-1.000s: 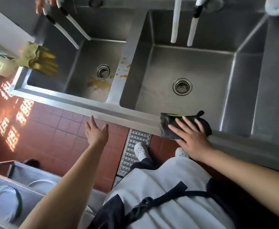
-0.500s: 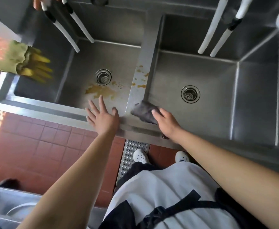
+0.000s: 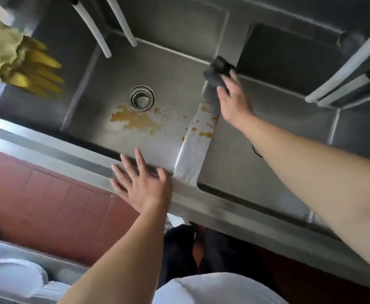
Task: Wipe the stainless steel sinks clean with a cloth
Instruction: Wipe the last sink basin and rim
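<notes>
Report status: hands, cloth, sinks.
Left hand flat on front rim. Right hand presses cloth on divider, far end. Yellow stains unwiped.

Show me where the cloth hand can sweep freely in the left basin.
Free: the basin floor between the drain and the yellow gloves. Crowded: under the two white hoses; orange stains lie before the drain. The right hand presses the cloth on the divider.

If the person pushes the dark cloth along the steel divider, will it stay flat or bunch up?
The cloth already looks crumpled under the right hand, so it is probably soft and may bunch. On the smooth divider it should slide easily.
</notes>
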Demonstrator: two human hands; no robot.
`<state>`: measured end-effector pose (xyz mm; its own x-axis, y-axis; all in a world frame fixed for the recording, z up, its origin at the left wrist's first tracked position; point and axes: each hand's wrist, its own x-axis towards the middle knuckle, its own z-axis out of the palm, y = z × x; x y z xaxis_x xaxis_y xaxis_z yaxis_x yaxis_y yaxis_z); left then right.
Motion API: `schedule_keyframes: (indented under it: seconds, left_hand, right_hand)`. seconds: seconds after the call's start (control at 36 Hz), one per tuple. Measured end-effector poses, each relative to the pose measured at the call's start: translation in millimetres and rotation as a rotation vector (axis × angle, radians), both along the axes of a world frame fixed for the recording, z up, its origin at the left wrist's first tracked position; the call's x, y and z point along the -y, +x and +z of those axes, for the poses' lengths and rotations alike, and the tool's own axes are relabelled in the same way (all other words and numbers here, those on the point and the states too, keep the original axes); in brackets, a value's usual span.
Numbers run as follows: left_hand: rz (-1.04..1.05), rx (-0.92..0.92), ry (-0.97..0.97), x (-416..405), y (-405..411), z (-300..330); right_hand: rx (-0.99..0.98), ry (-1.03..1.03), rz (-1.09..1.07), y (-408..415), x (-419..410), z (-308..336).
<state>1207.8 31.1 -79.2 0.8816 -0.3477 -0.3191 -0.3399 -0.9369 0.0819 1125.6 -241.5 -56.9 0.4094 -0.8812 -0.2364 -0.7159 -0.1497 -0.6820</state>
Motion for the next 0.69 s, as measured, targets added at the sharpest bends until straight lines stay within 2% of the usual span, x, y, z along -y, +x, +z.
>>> schedule_keyframes:
  seconds: [0.06,0.19,0.39,0.47,0.58,0.69]
  left_hand:
    - [0.008,0.019,0.014,-2,-1,-1]
    - [0.033,0.086,-0.025,-3,-3,-7]
    - [0.047,0.096,-0.024,-4,-3,-8]
    - [0.055,0.095,-0.024,-3,-3,-7]
    - [0.057,0.092,-0.019,-2,-3,-6]
    - [0.063,0.088,-0.021,-2,-3,-7]
  right_hand:
    - [-0.015,-0.046,0.019,11,-5,-14]
    - [0.039,-0.141,-0.088,14,-55,-30]
    - [0.185,0.003,-0.002,-20,-160,-18]
    - [0.283,0.111,-0.071,-30,-190,-11]
    - [0.292,0.203,-0.286,-4,-176,-12]
    - [0.202,0.096,-0.348,17,-148,-17]
